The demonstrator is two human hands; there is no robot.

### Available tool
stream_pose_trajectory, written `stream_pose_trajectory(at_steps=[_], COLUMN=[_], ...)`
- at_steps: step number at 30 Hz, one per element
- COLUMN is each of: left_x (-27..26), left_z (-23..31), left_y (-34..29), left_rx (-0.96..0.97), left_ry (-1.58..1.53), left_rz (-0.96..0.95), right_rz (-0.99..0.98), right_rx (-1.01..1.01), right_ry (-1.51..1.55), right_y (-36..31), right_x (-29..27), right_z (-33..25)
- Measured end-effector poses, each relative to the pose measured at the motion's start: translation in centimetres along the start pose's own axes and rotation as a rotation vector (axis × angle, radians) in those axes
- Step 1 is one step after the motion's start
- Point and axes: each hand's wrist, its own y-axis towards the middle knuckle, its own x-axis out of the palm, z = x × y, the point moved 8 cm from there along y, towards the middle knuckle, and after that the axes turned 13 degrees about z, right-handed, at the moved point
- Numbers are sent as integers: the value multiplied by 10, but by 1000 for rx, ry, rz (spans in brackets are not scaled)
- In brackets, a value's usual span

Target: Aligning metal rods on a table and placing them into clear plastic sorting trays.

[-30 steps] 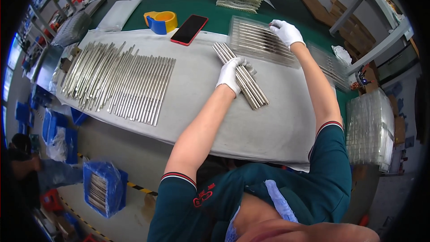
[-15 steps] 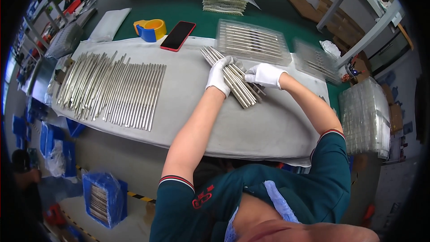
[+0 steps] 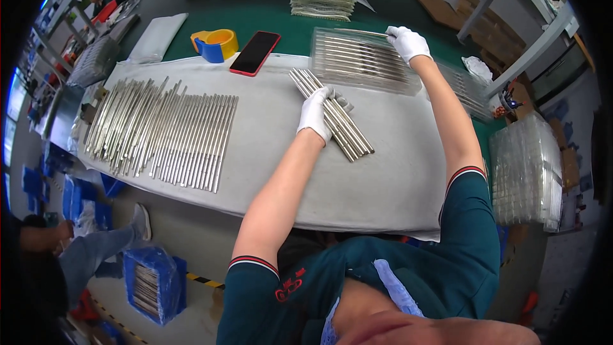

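- The left hand (image 3: 317,114) was closed around a slanting bundle of metal rods (image 3: 352,135), which it held over the middle of the grey cloth (image 3: 268,185); the rods poked out beyond the glove at both ends.
- The right hand (image 3: 407,43) was reached out to the far right, its fingertips pinching the right end of a single rod (image 3: 361,32) along the far edge of a clear tray (image 3: 367,82). Whether that rod was resting in the tray could not be told.
- Inside that tray, a row of rods (image 3: 351,57) lay side by side, roughly parallel to the far edge.
- Both hands wore white gloves.
- On the left part of the cloth lay a wide spread of loose rods (image 3: 159,134), fairly even at its right side and more jumbled toward the left.
- Behind the cloth's far edge, on the green bench (image 3: 268,13), stood a yellow and blue tape dispenser (image 3: 217,46), with a white packet (image 3: 158,37) to its left and a red-edged phone (image 3: 255,53) just to its right.
- Farther back stood a stack of packed trays (image 3: 323,0).
- A second clear tray (image 3: 469,94) lay right of the first, partly hidden by the right forearm.
- On the floor at lower left, a blue bin (image 3: 171,300) lined with plastic held more rods, near a seated person's jeans-clad leg (image 3: 96,249).
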Motion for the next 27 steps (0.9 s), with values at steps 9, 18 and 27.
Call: stream_pose_trajectory(at_steps=[9, 18, 27], left_x=[7, 3, 4], left_z=[0, 0, -6], left_y=[-3, -5, 3], left_rx=[-26, -52, -109], left_ry=[-10, -12, 36], left_rz=[-57, -22, -90], right_rz=[11, 174, 482], right_rx=[-100, -201, -140], right_ry=[-72, 152, -340], right_y=[19, -64, -238], right_x=[38, -89, -272], right_z=[2, -37, 50])
